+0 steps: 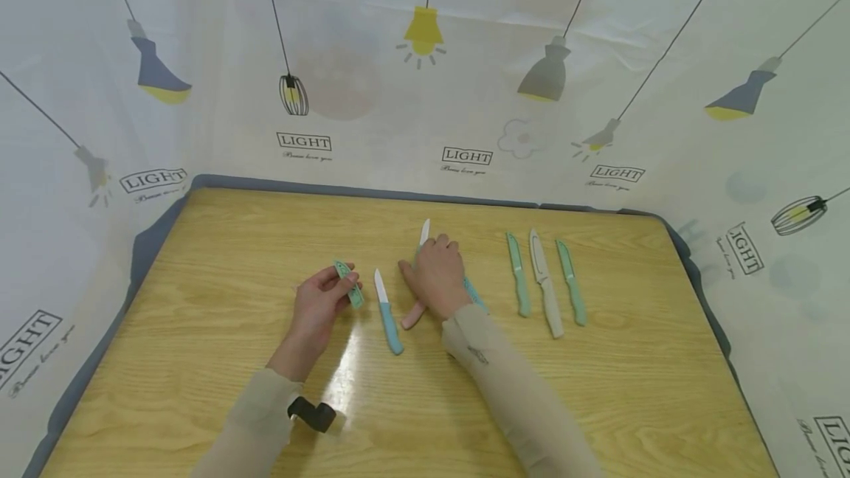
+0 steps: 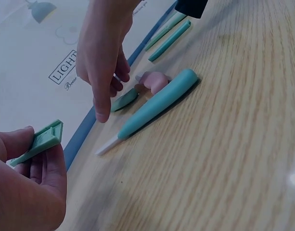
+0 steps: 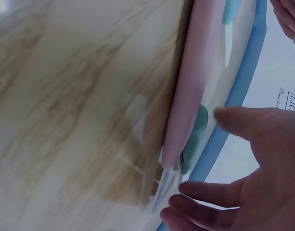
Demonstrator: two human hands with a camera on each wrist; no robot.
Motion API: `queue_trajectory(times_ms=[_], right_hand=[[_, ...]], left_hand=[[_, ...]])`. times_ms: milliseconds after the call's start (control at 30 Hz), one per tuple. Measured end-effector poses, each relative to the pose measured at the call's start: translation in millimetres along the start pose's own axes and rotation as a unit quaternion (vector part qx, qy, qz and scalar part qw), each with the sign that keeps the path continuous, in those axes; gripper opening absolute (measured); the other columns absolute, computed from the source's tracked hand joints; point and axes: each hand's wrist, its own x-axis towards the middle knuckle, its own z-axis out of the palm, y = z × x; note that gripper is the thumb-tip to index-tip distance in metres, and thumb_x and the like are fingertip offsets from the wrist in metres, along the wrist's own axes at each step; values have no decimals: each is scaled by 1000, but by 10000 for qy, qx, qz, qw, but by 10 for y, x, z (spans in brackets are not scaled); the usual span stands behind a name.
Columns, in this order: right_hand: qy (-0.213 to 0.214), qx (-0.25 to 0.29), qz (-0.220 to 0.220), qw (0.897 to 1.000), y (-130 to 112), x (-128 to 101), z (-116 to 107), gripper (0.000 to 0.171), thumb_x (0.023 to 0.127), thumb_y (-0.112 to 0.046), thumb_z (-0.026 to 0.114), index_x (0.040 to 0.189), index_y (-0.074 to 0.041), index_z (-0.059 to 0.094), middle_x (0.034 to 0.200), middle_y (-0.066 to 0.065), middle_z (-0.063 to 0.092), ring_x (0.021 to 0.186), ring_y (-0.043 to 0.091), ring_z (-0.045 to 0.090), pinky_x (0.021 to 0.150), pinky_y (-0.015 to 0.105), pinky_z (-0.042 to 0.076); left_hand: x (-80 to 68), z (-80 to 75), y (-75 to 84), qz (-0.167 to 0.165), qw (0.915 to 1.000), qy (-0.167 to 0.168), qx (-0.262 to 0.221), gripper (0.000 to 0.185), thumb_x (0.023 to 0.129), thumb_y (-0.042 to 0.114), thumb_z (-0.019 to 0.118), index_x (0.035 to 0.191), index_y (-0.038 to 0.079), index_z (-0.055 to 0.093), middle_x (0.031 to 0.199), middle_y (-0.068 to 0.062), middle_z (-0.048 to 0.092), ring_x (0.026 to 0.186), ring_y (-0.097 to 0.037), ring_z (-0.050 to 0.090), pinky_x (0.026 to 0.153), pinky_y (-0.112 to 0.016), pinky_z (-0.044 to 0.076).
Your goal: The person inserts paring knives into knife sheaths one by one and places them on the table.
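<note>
Fingers of the right hand (image 1: 434,275) are spreading over the pink knife (image 1: 417,292) lying lengthwise at frame centre, while the left hand (image 1: 320,301) is pinching a green sheath (image 1: 349,283) at centre-left.

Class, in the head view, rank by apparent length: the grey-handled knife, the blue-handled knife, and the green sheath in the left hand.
1. Grey-handled knife, longest.
2. Blue-handled knife, clearly shorter.
3. Green sheath, shortest, though the left hand hides part of it.

Was a light wooden table (image 1: 265,389), grain running crosswise. Bore a blue-handled knife (image 1: 387,312) and a pink-handled knife (image 1: 417,293) mid-board, with three sheathed knives (image 1: 546,282) side by side toward the right.
</note>
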Motion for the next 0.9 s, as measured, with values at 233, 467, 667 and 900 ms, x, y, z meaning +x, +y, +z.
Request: queue_trajectory(times_ms=[233,467,667,900], right_hand=[[-89,313,25,9995,8,17,26,49,104,-44,60,100,4,67,94,13,59,84,24,53,75,36,54],[100,551,-18,9984,13,50,39,37,106,-32,60,97,3,68,87,11,59,79,21,55,63,31,55],[-29,414,-208,9989,-29,84,-13,25,106,-17,62,98,4,72,86,10,63,82,23,61,66,34,60],[-223,821,25,9964,-66,125,-37,20,105,-11,60,102,4,72,90,13,67,86,25,65,72,38,62]], left_hand=[[1,6,-14,146,9998,-120,59,43,105,8,62,141,-13,51,137,-26,59,106,-18,69,92,-24,59],[0,25,-11,129,9998,-172,-10,45,104,8,63,142,-13,50,134,-25,60,106,-18,68,93,-24,58],[4,34,-15,160,9997,-166,-14,44,104,7,63,141,-14,51,126,-20,65,100,-15,68,91,-24,59],[1,46,-24,147,9997,-175,15,43,105,7,62,141,-13,50,128,-23,63,99,-13,69,92,-24,59]])
